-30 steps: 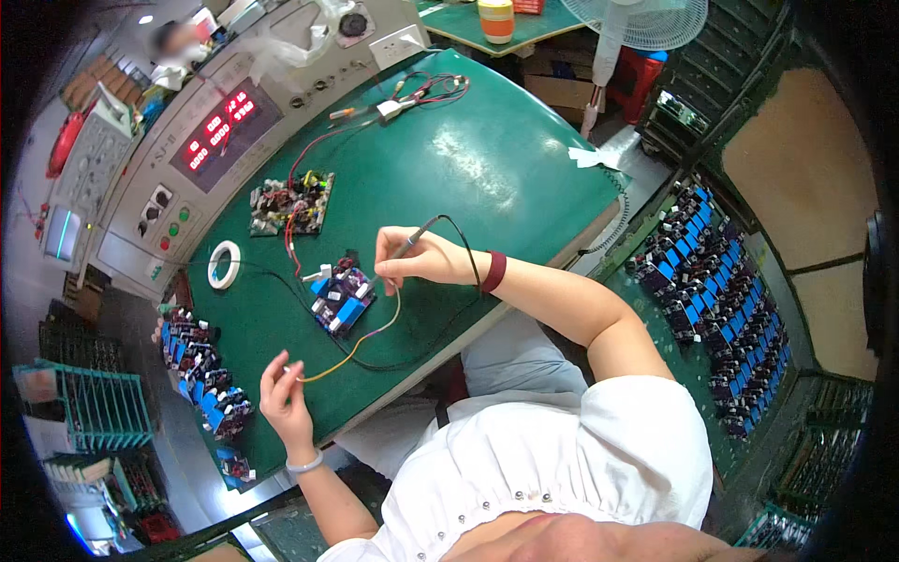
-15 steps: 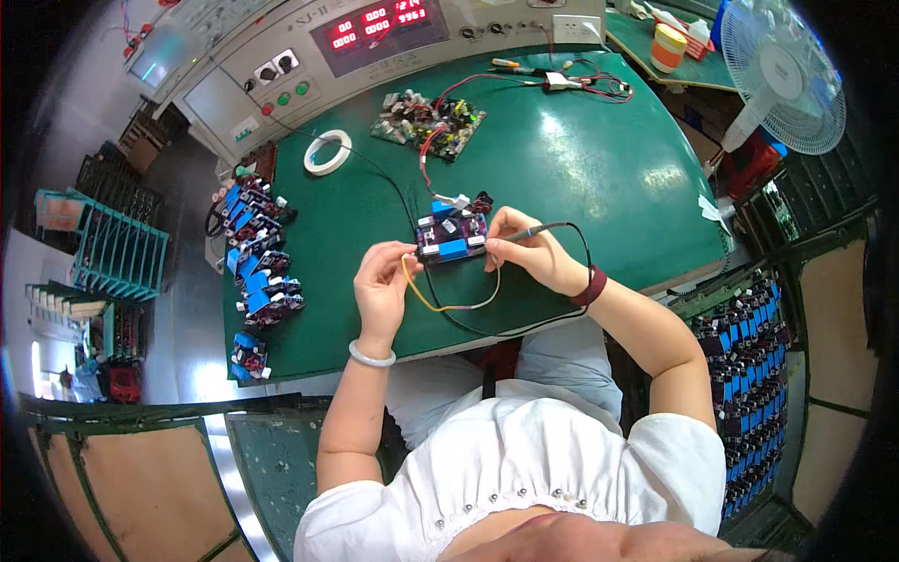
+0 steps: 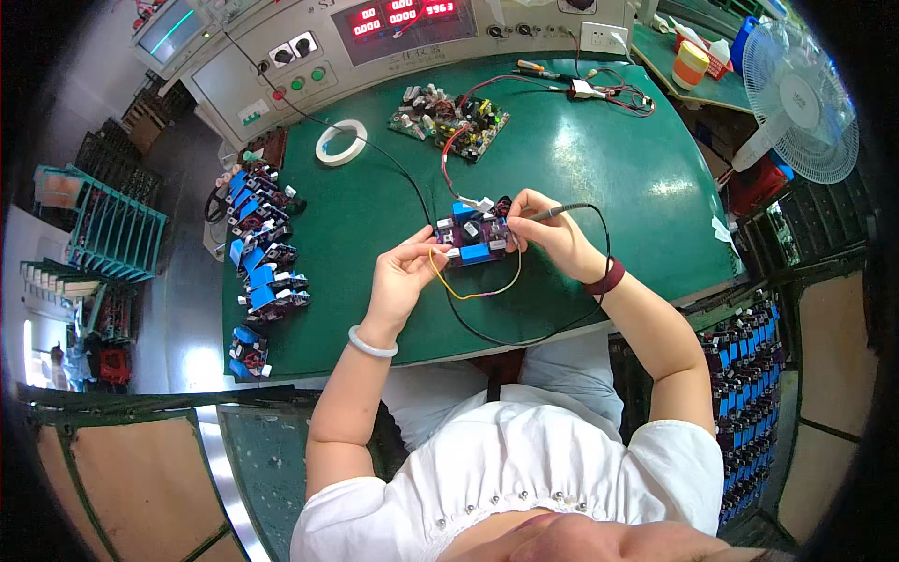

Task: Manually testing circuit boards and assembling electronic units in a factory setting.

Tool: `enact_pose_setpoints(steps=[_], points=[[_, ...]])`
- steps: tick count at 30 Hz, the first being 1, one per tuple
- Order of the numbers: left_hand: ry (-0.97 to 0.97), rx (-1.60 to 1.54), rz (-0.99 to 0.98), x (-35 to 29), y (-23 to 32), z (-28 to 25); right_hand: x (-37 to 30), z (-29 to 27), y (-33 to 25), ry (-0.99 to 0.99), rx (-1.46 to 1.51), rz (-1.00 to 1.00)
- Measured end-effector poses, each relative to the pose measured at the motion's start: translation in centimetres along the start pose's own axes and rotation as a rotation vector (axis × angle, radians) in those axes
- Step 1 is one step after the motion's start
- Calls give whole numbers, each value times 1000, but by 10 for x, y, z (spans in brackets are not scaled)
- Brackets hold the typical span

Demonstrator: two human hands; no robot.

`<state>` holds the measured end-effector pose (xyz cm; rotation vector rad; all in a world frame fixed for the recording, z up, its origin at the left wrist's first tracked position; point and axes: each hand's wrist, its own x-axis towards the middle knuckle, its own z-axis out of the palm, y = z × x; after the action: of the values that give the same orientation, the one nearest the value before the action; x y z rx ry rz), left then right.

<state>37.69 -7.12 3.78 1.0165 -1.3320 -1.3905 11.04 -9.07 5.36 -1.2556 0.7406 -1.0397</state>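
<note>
A small purple circuit board [image 3: 473, 231] with blue and white parts lies on the green bench top, between my hands. My left hand [image 3: 401, 281] is closed at its left edge, pinching the end of a thin yellow wire [image 3: 449, 288]; whether those fingers also grip the board is unclear. My right hand [image 3: 559, 242] pinches a grey test probe [image 3: 548, 214] at the board's right edge; the fingers hide its tip. From the probe a black cable [image 3: 604, 234] loops down below the board. The yellow wire curves up, whitish, to my right fingers.
A larger circuit board [image 3: 454, 122], joined by red wires, lies behind. Left of it is a white tape roll [image 3: 341, 142]. Several small boards [image 3: 253, 244] line the left bench edge. A test instrument [image 3: 403, 33] stands at the back, a fan [image 3: 801, 103] at the right.
The whole view has shifted a little. My left fingertips have come further over the board's left edge, and my right hand has moved slightly up along its right edge.
</note>
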Motion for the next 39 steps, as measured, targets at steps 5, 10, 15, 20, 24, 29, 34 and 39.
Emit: enact_pose_setpoints(steps=[5,10,15,20,24,29,34,39], points=[[-8,-63,6,8,-5,5,15,-11,-4,39,-12,9],[46,29,31,28,8,4,25,-22,-5,-12,-59,85],[-124,367,330,68,26,-14,29,-32,5,-56,8,-62],[-109,580,429,62,22,-12,24,-27,7,-65,-87,-62],[-181,466,313,65,15,-16,22,-33,1,-40,-99,-79],[-199,477,248,53,14,-25,31,-25,8,-83,-74,-82],[-186,636,308,50,17,-26,31,-31,13,-78,-107,-153],[-272,696,100,48,24,-30,29,-30,14,-70,-68,-159]])
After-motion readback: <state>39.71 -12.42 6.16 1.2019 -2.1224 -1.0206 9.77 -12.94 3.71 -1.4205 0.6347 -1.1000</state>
